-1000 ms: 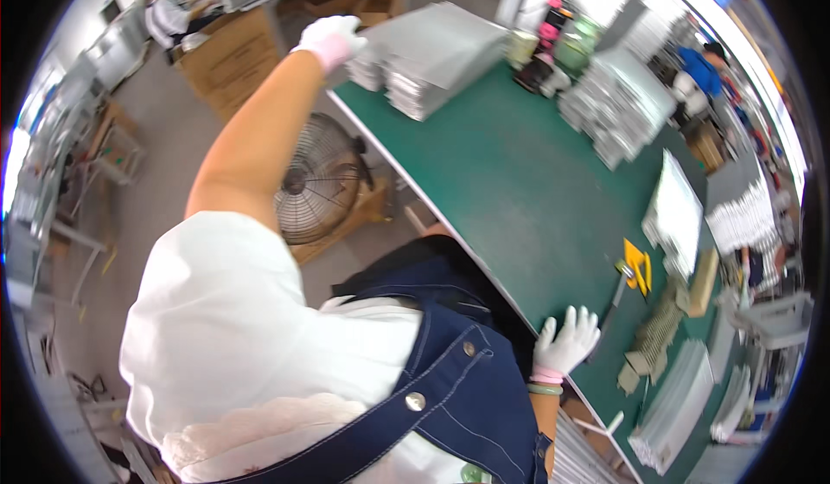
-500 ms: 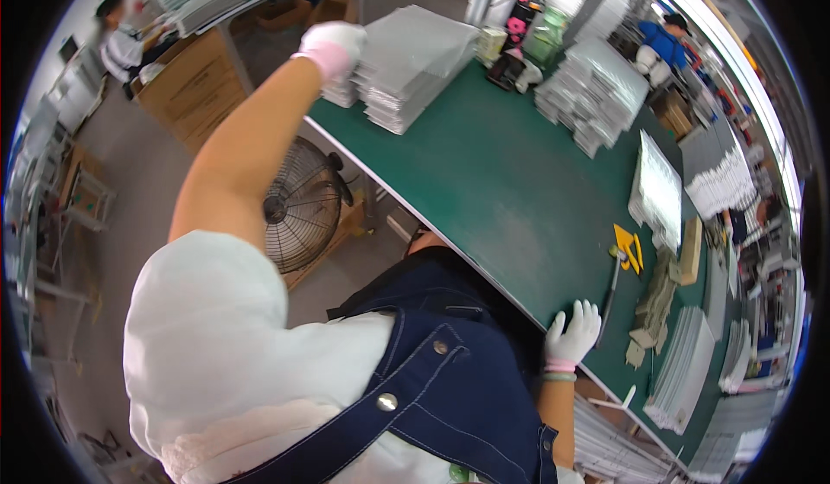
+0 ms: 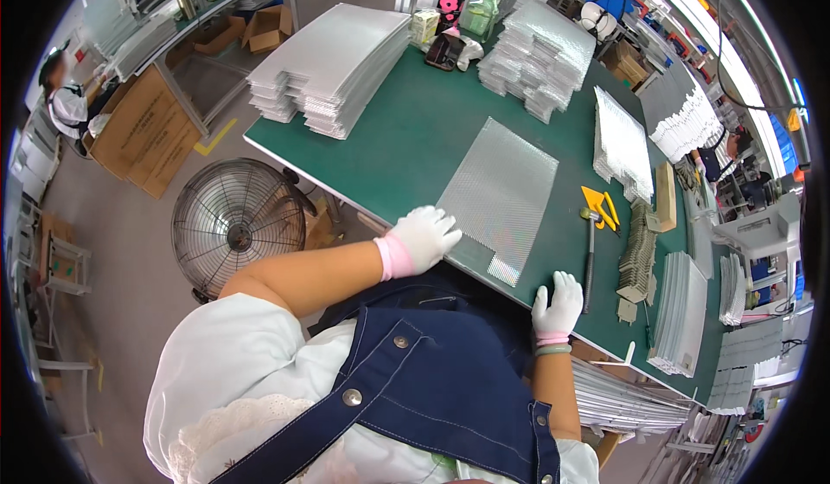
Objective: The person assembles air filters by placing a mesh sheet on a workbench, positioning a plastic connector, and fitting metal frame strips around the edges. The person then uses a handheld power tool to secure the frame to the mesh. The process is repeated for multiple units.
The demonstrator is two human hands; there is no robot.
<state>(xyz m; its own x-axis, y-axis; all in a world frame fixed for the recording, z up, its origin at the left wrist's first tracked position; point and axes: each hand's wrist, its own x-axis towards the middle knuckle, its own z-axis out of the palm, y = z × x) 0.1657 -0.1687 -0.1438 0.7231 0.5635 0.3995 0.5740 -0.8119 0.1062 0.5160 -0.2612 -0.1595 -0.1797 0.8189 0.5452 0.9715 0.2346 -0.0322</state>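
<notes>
A thin silver sheet (image 3: 506,190) with a fine dotted pattern and a stepped near edge lies flat on the green table. My left hand (image 3: 422,240), in a white glove with a pink cuff, is at the sheet's near left edge. Its fingers are apart and slightly bent; whether they touch the sheet is unclear. To the right of the sheet, my right hand (image 3: 558,307), also gloved, rests at the table's front edge with fingers stretched out and nothing in it. Just beyond it lies a hammer (image 3: 590,259) with a dark handle.
A stack of similar sheets (image 3: 337,60) stands at the table's far left, another stack (image 3: 540,51) farther back. Yellow-handled pliers (image 3: 610,211) and a row of metal brackets (image 3: 638,250) lie right. A floor fan (image 3: 238,233) stands left of the table (image 3: 389,147).
My left hand has come from the far left stack to the table's front edge. A single sheet now lies on the table before me. My right hand stays at the edge.
</notes>
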